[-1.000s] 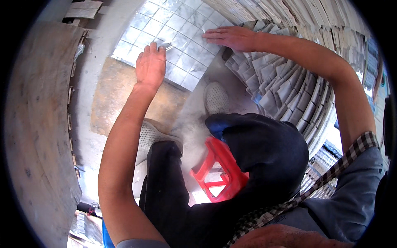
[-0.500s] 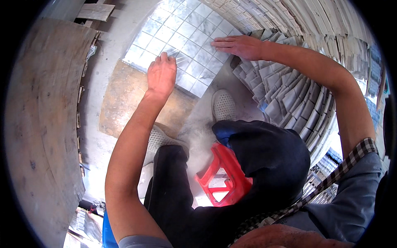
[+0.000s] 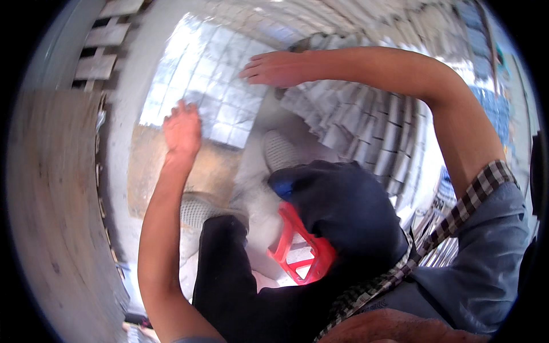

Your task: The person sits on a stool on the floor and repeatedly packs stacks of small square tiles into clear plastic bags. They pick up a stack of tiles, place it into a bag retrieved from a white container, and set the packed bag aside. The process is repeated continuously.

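A sheet of white-and-grey marble-look mosaic tiles [image 3: 220,86] lies flat on a brown board [image 3: 183,171] on the floor, shiny and blurred by motion. Near the sheet's lower left edge is my left hand [image 3: 183,130], its fingers bent and a little apart, with nothing visible in them. My right hand [image 3: 275,68] stretches flat over the right edge of the sheet, fingers extended and holding nothing. Whether either palm presses on the tiles is hard to see.
Stacked tile sheets [image 3: 366,126] rise close on the right, below my right forearm. A large wooden panel [image 3: 57,211] stands along the left, with pallet slats [image 3: 106,35] beyond it. A red plastic stool [image 3: 303,246] is under me, and my shoes [image 3: 279,150] flank the board's near side.
The whole view has shifted, so the tile sheet now appears farther left. My left hand's fingers have spread a little; my right hand stays flat at the sheet's right edge.
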Tool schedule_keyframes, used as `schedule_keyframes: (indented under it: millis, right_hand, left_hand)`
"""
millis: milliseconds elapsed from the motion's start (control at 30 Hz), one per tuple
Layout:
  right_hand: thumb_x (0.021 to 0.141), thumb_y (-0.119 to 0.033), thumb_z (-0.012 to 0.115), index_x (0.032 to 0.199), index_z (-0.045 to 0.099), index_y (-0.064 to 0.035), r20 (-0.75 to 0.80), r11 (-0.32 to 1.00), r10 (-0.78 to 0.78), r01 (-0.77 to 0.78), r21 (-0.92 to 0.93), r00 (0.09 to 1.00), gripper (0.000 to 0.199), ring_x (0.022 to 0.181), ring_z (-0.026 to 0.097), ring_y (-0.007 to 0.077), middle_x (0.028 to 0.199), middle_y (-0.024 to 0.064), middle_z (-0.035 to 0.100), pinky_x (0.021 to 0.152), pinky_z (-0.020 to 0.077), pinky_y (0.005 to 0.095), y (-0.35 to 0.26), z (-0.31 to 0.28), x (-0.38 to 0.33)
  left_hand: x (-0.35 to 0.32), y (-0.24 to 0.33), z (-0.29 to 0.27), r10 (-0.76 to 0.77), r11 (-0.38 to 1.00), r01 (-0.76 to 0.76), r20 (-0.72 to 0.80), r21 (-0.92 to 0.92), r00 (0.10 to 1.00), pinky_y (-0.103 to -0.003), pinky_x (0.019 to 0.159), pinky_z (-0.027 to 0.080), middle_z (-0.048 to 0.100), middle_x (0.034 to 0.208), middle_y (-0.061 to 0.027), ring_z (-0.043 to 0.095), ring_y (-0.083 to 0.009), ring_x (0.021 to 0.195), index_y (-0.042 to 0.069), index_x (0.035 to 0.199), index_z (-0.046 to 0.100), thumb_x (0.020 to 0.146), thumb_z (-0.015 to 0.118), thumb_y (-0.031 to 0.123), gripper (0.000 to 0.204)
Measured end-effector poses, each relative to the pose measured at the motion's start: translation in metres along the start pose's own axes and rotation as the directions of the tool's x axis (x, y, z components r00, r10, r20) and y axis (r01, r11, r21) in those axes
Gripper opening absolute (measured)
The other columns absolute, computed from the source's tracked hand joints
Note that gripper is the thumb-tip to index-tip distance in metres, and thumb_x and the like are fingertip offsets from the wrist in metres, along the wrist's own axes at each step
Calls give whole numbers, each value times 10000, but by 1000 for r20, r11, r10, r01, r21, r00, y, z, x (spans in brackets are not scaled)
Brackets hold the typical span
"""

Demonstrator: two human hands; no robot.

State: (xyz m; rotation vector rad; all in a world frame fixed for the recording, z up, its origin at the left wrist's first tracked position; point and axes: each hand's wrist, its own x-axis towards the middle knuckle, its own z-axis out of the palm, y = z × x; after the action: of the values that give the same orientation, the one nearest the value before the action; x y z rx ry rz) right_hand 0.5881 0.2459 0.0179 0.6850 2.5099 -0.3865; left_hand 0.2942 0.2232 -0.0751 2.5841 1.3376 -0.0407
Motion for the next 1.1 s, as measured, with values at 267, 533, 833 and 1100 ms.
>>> schedule_keyframes:
  millis: [267,533,833,1100]
  right_hand:
    - [960,-108,553,1223,596,-10,-184,828,337,-198,526,923,284,1071,617,348,1211,162,637,914,502,427,-86,-140,-142]
    - [915,-224,585,1180,645,10,-246,300,954,-478,826,174,359,1081,647,316,1191,193,662,915,516,402,-95,-45,-420]
    - [890,-545,603,1238,630,47,261,-260,965,-263,929,-32,687,966,605,235,1113,174,656,881,463,331,-13,72,-463]
    - [847,-503,691,973,742,-46,181,-183,983,-69,981,-39,477,670,482,128,785,-4,608,630,379,296,4,71,-467]
  left_hand:
    - [-23,12,-139,84,991,-62,183,-119,980,-464,817,518,658,1051,-172,644,-365,962,54,1097,658,846,706,224,307]
    - [-72,100,-256,28,957,11,129,-291,991,-438,871,513,688,1104,-182,652,-369,1003,48,1122,690,848,705,218,323]
    - [-98,161,-243,-120,790,262,280,-555,953,-412,873,511,693,1100,-196,675,-330,998,27,1105,700,869,681,234,314]
    - [-82,156,-229,-112,973,142,166,-181,980,-462,846,517,691,1088,-173,651,-376,999,33,1114,681,854,693,208,313]
